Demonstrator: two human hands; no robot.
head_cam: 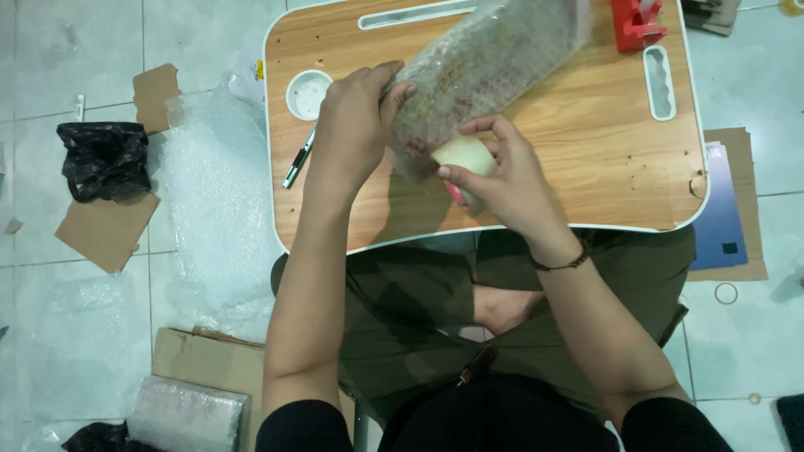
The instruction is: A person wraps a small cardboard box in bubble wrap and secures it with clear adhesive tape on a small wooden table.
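A long parcel wrapped in bubble wrap [490,63] lies slanted across a small wooden lap table [603,151]. My left hand [356,117] grips the parcel's near end from the left side. My right hand [502,180] holds a pale roll of tape [463,156] pressed against that same end, fingers curled around the roll. A dark cord bracelet circles my right wrist.
A red tape dispenser [634,23] stands at the table's far edge, a white cup recess [307,92] and a pen [299,156] at its left. Bubble wrap sheets [213,201], cardboard pieces [105,230], a black bag [102,159] and a box [209,368] lie on the tiled floor.
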